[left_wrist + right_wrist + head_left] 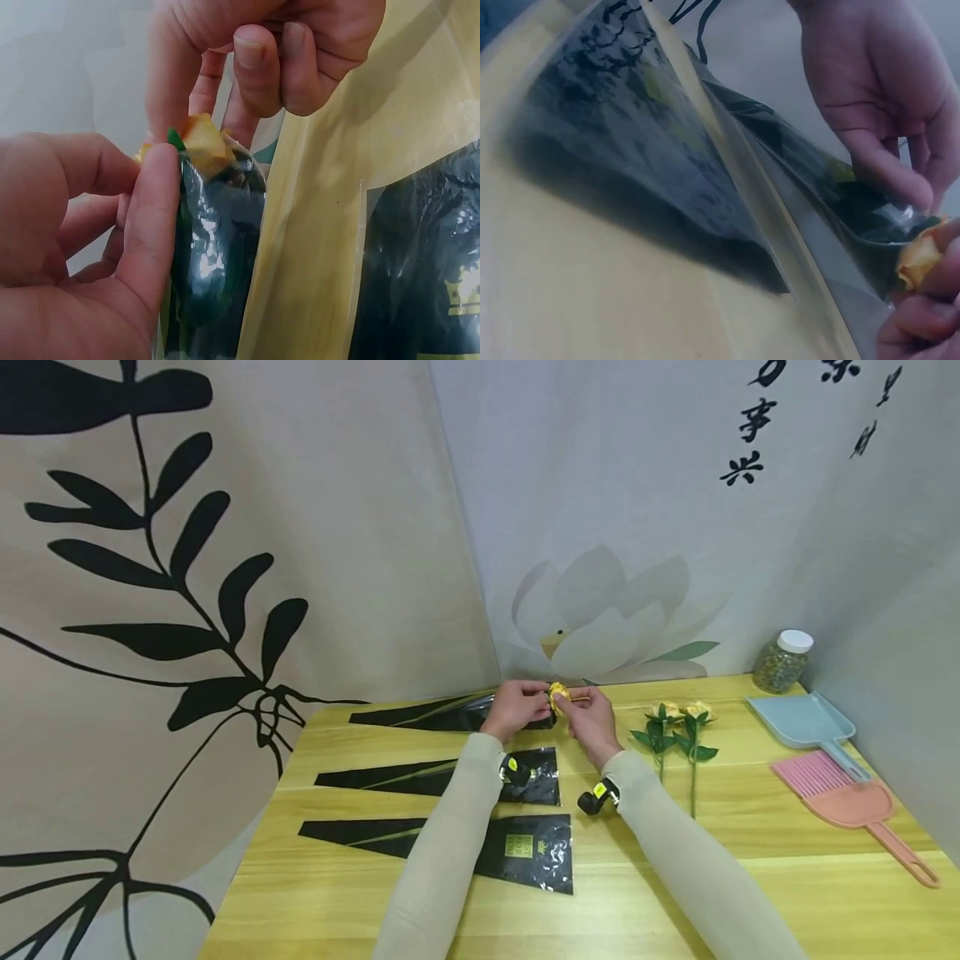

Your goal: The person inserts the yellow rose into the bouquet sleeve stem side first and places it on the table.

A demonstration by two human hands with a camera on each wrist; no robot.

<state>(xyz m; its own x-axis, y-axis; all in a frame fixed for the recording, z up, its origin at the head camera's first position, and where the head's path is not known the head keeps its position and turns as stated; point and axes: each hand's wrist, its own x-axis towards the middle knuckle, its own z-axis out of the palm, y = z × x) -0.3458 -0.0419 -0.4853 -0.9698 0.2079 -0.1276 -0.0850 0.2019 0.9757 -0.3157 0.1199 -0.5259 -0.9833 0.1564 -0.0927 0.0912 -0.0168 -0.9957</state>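
Observation:
At the table's back edge, my left hand (516, 710) pinches the mouth of a black-and-clear flower sleeve (427, 714) between thumb and fingers. My right hand (592, 727) holds a yellow artificial rose (558, 695) by its head. The left wrist view has the rose head (204, 142) at the sleeve's opening, its green leaves and stem inside the clear film (214, 262). Seen from the right wrist, the right fingers (922, 322) curl against the petals. Two more flower sleeves, a middle one (405, 778) and a front one (525, 852), lie flat below the arms.
Two more yellow roses with stems (693, 747) lie right of my right hand. Farther right are a blue dustpan (802, 720), a pink dustpan-like scoop with bristles (851, 802) and a white-lidded jar (783, 662). A printed curtain (360, 527) hangs behind the wooden table (637, 893).

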